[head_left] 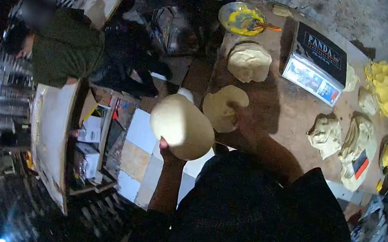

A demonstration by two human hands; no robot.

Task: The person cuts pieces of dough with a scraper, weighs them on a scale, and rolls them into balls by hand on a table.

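The left hand [167, 148], just left of the frame's centre, grips the lower edge of a round flattened disc of dough [182, 127], thumb showing on its face, holding it lifted off the table so that it hangs over the tiled floor [138, 145] rather than resting on anything. To its right the right hand [239, 119] reaches onto the brown table [283, 113] and touches the edge of a second flat dough round [223, 106] lying there; it is dark and in shadow, so I cannot tell whether its fingers are closed on the dough or only laid against it. Further up the table sits a thicker dough lump [249, 62], and beyond it, near the top centre, a bowl of yellow filling [243, 20] with a utensil resting in it, within reach of the dough. At the upper right lies a black box marked PANDA [317, 61], with torn dough pieces [325, 133] and yellow chunks [386, 85] along the right edge. At the upper left another person in a dark green top [66, 48] bends over beside a leaning wooden board [52, 136]
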